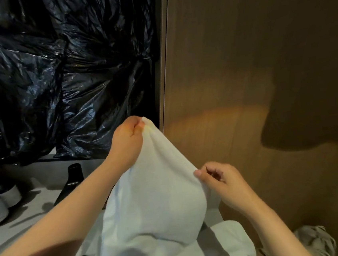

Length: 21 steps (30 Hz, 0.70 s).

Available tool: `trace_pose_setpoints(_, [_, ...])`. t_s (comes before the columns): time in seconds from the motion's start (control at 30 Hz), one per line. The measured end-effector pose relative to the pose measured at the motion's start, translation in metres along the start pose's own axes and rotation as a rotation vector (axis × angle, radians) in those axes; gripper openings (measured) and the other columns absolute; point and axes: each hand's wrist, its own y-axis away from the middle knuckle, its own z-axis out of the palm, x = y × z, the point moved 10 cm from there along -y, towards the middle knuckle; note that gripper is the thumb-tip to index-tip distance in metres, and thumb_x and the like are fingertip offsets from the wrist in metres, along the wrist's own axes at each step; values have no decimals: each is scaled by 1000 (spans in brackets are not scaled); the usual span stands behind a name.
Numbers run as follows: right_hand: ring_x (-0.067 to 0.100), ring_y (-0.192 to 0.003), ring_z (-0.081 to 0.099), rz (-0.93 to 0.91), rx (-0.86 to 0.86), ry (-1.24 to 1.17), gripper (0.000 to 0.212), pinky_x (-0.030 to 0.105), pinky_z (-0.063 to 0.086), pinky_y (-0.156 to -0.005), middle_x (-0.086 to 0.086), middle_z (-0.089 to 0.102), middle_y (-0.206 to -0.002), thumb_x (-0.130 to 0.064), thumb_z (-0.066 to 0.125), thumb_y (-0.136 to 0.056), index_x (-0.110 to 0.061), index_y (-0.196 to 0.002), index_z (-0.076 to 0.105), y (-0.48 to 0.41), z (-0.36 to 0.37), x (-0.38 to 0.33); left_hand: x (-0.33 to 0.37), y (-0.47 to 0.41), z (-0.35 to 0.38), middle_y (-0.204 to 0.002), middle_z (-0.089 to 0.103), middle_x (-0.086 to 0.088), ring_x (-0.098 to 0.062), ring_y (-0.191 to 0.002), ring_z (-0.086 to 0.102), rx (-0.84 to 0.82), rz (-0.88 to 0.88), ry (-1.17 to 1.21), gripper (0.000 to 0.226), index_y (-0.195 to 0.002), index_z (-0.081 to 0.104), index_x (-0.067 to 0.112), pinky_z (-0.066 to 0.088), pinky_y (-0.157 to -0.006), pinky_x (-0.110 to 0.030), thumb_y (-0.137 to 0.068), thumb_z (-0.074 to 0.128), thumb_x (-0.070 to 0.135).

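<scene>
White towel (pixel 157 202) hangs pinched by left hand (pixel 130 136) and right hand (pixel 221 181), grips apparently clamped tight.

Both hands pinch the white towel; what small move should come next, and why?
Probably spread the hands apart to tauten the edge: left hand and right hand each pinch a corner of the white towel, but the cloth between them hangs slack.

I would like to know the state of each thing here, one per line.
white towel: lifted, hanging between both hands.
left hand: pinches its far corner.
right hand: pinches its near corner.
black bottle: upright on the counter.
black plastic sheet: crumpled, hanging behind the counter.
second towel: lying rumpled below.
</scene>
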Motion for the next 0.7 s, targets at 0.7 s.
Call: trace_pose_setpoints(0.7, [29, -66, 56, 329, -46, 306, 48, 35, 37, -56, 12, 58, -69, -54, 50, -94, -11, -75, 59, 50, -17, 121, -45, -35, -8, -75, 40, 19, 5, -64, 34, 103, -68, -29, 28, -124, 55, 10, 25, -57, -13, -103, 38, 20])
